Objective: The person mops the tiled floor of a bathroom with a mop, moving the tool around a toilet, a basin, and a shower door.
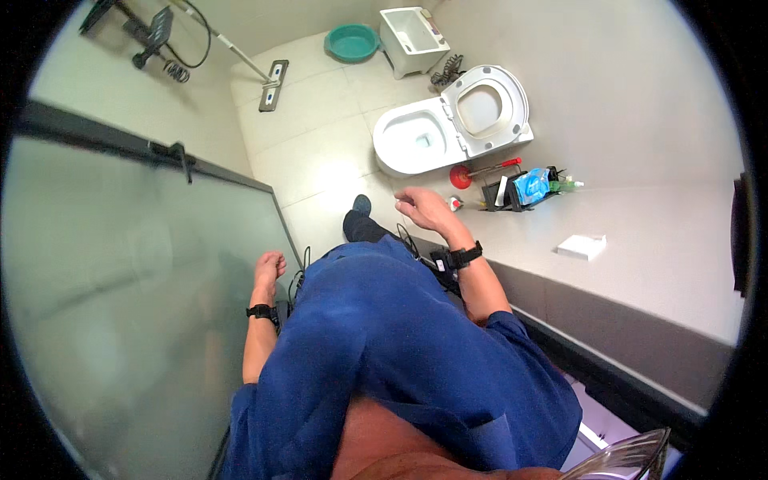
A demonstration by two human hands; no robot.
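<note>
Clock positions refer to the centre of the view, with twelve o'clock at the top edge. The right hand (428, 210) is at two o'clock, raised on a bent elbow that carries it out from the blue clothing (376, 300); its grip is loosely open, with no object visible in it. The left hand (270, 266) is between eight and nine o'clock, near the frosted glass panel (136, 280); its fingers curl inward and hide the palm, so whether this grip holds anything cannot be determined. A small red-and-white item (455, 203) is nearest the right hand, just beside it at two o'clock. The toilet (400, 132) is between twelve and one; its raised seat (454, 108) leaves the bowl uncovered. Near two o'clock, a red-headed plunger (460, 176) is beside a black caddy (498, 198), which apparently keeps a blue packet (531, 186) and a green bottle (563, 186) together. At eleven, the flat mop (274, 86) rests its head on the floor (308, 148), presumably steadying the tilted handle. Just before twelve, a teal basin (353, 42) sits beside a white open-topped container (416, 61), seemingly grouped for storage.
</note>
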